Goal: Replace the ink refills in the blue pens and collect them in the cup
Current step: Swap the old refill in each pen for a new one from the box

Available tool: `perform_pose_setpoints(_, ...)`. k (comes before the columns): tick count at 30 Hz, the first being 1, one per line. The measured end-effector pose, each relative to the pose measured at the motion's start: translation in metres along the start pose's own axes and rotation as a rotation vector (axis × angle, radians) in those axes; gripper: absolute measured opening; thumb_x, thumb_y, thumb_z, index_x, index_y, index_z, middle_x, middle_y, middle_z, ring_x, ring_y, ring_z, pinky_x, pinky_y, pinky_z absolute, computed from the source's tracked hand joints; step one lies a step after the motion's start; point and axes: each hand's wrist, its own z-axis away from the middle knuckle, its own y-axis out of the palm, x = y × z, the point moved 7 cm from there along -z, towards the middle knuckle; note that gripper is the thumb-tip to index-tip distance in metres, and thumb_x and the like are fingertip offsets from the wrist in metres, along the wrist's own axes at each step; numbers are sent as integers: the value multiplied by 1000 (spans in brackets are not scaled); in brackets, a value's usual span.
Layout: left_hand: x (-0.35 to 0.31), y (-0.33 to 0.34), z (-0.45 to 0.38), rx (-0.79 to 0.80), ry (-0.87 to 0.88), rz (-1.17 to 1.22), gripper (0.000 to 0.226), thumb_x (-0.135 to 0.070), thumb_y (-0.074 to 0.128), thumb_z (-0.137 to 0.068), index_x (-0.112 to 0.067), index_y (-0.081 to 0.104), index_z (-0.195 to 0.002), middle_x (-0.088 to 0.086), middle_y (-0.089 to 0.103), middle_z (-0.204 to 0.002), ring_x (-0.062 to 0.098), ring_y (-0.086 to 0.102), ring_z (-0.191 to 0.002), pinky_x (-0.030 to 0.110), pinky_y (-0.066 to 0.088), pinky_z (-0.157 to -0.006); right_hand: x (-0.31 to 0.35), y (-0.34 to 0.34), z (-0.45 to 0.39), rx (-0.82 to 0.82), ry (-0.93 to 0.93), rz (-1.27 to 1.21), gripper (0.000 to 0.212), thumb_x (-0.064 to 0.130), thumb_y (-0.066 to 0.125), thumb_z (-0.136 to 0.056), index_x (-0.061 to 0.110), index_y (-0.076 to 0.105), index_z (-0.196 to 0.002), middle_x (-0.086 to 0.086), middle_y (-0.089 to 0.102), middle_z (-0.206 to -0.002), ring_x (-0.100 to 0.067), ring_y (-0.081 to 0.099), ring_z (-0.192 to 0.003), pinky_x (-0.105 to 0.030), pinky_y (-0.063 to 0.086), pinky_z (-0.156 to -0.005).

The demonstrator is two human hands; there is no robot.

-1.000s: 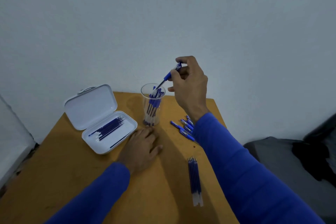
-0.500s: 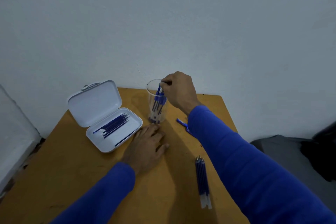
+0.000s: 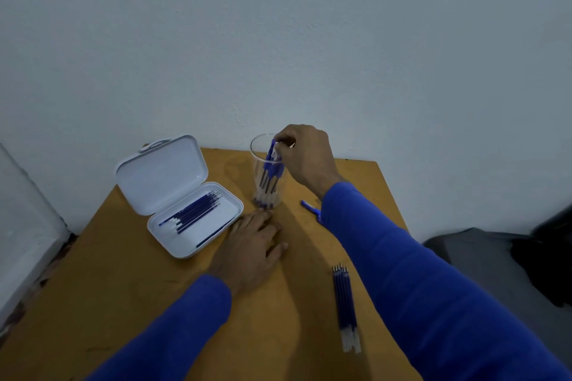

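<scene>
Since a second ago the right hand (image 3: pixel 306 158) has come down from above the cup (image 3: pixel 266 173) to its rim, and the blue pen (image 3: pixel 271 150) it carried high and tilted now stands in the cup among the other pens (image 3: pixel 268 182), its top still pinched between the curled fingertips. Between the last half second and now, little has shifted beyond the view itself.

The wooden table (image 3: pixel 130 303) carries everything. The open white case (image 3: pixel 182 195) lies left of the cup, lid propped back, with a row of refills (image 3: pixel 195 210) in its tray. The left hand (image 3: pixel 250 244) stays flat on the table just in front of the cup, fingers spread and relaxed, holding nothing. A bundle of refills (image 3: pixel 345 306) lies near the right sleeve (image 3: pixel 433 303). One loose blue pen (image 3: pixel 309 206) peeks out beside that sleeve, right of the cup; any others there are hidden by the arm.
</scene>
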Motion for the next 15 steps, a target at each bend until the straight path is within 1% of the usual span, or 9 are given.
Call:
perform_pose_setpoints(1, 0, 0, 0, -3, 6, 2, 58, -62, 39, -99, -29, 48, -146, -7, 26, -163, 14, 16, -151, 39, 17, -125, -1, -5, 3, -26, -8, -6, 15, 13, 62, -98, 13, 75, -105, 3, 73, -102, -7, 61, -87, -6, 40, -66)
perform_pose_setpoints(3, -1, 0, 0, -8, 16, 4, 57, -61, 40, -99, -29, 49, -146, -6, 28, -162, 15, 19, -151, 39, 19, -124, -6, -15, 11, -65, -1, -14, 14, 12, 62, -98, 13, 75, -102, 4, 73, -98, -5, 60, -83, -6, 39, -63)
perform_pose_setpoints(7, -8, -2, -2, -16, 30, -8, 54, -57, 44, -100, -30, 47, -147, -7, 33, -158, 15, 26, -146, 36, 28, -121, -32, -29, 27, -88, 72, -4, 14, 13, 63, -97, 14, 76, -101, 5, 72, -94, -7, 62, -83, -5, 41, -67)
perform_pose_setpoints(8, -13, -2, -3, -23, 43, -2, 54, -55, 45, -100, -29, 47, -147, -7, 35, -156, 14, 28, -144, 34, 30, -119, -41, -30, 33, -75, 98, 7, 14, 12, 63, -97, 13, 76, -101, 5, 71, -93, -9, 63, -83, -9, 45, -68)
perform_pose_setpoints(10, -24, -2, -6, -35, 76, 8, 53, -52, 47, -100, -26, 49, -146, -7, 39, -153, 13, 31, -141, 32, 31, -117, -63, -28, 45, -19, 154, 56, 15, 10, 61, -97, 12, 76, -99, 1, 73, -93, -12, 65, -82, -20, 53, -71)
perform_pose_setpoints(13, -40, 2, -10, -30, 97, 21, 52, -52, 47, -100, -25, 51, -145, -6, 39, -153, 13, 33, -141, 33, 33, -117, -98, -19, 68, 101, 254, 175, 15, 10, 59, -97, 13, 74, -96, -4, 73, -94, -16, 65, -82, -29, 57, -71)
perform_pose_setpoints(15, -45, 7, -11, -9, 94, 19, 52, -53, 46, -100, -26, 51, -145, -6, 38, -154, 14, 32, -142, 35, 33, -118, -116, -12, 83, 197, 309, 238, 14, 15, 61, -98, 14, 75, -100, -5, 73, -97, -18, 66, -84, -34, 60, -75)
